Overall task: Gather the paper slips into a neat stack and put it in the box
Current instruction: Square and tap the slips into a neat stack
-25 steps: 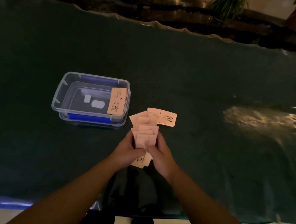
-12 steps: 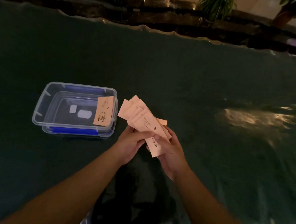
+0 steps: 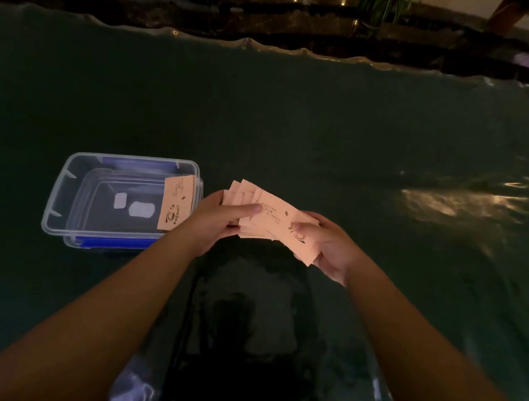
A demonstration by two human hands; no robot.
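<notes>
Several pale pink paper slips [image 3: 271,219] with a printed cup drawing are fanned out loosely above the table, held between both hands. My left hand [image 3: 215,218] grips their left end with the thumb lying across the top. My right hand [image 3: 325,245] cups their right end from below. A clear plastic box [image 3: 64,183] with blue clips stands open just left of my hands. One more pink slip [image 3: 176,205] leans against the box's right inner wall.
The dark green cloth [image 3: 293,124] covers the whole table, with a glossy patch of reflected light [image 3: 450,204] at the right. Potted plants and a dark ledge [image 3: 301,18] run along the far edge. White floor shows at the bottom right.
The slips were lifted off the cloth into both hands and turned from pointing away to lying crosswise. The loose slip beside the pile is now in the bundle. The view shifted right.
</notes>
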